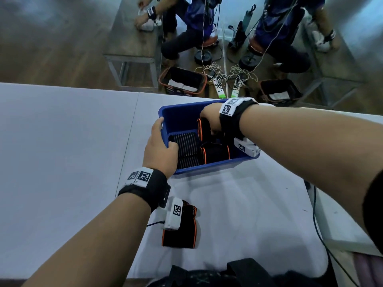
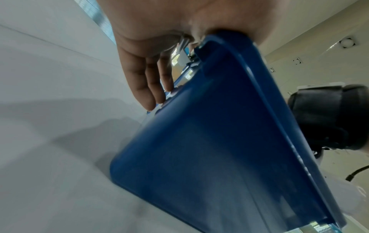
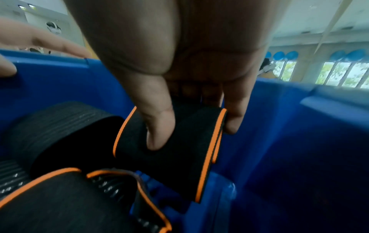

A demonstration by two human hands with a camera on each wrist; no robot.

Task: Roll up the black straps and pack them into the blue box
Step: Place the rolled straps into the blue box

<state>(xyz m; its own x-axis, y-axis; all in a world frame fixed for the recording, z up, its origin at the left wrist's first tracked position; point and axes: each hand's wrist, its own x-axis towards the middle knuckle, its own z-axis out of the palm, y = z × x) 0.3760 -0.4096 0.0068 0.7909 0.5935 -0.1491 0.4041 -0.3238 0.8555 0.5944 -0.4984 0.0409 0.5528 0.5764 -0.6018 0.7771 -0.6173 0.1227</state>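
A blue box (image 1: 178,112) stands on the white table, tilted up at its near left corner. My left hand (image 1: 160,148) grips the box's left rim (image 2: 235,52), thumb inside, fingers (image 2: 147,88) along the outer wall. My right hand (image 1: 211,121) reaches into the box and pinches a rolled black strap with orange edging (image 3: 169,151) between thumb and fingers, low against the far wall. Another orange-edged roll (image 1: 215,153) and a ribbed black roll (image 1: 185,146) lie in the box. One flat strap (image 1: 180,228) lies on the table near my left wrist.
The white table (image 1: 62,152) stretches left and ends just behind the box. Beyond it are baskets (image 1: 182,80), power strips and seated people. A black cable (image 1: 317,220) runs along the table's right edge. Dark fabric (image 1: 217,272) lies at the near edge.
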